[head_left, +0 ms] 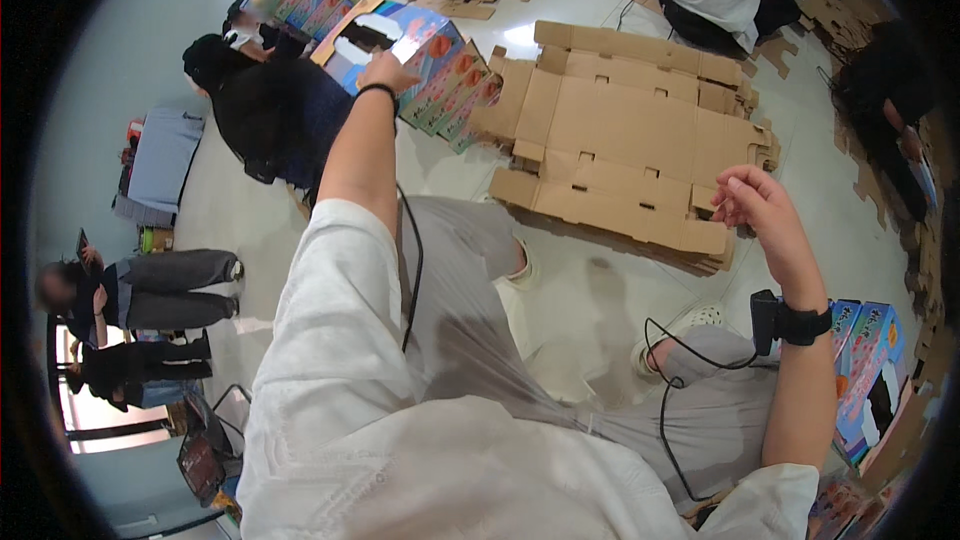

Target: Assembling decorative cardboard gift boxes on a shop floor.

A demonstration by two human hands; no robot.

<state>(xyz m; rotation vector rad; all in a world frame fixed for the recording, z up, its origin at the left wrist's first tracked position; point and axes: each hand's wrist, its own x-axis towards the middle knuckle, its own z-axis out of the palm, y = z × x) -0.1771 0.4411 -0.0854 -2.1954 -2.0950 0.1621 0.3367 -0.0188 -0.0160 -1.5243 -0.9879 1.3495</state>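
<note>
My left hand (388,72) reaches far forward, its fingers closed at the cut-out of a blue printed carton (428,45). The carton sits at the near end of a row of similar colourful cartons (455,95), and part of the fingers is hidden. A stack of flat brown cardboard blanks (625,130) lies on the floor in front of me. Just past its right near corner hovers my right hand (755,202), fingers loosely bent and apart with nothing seen in them.
More blue printed cartons (865,370) stand beside my right leg. A person in black (275,105) crouches left of the carton row. Other people sit ahead, near scattered cardboard pieces (835,25). A thin black cable (665,420) runs from my right wrist across my lap.
</note>
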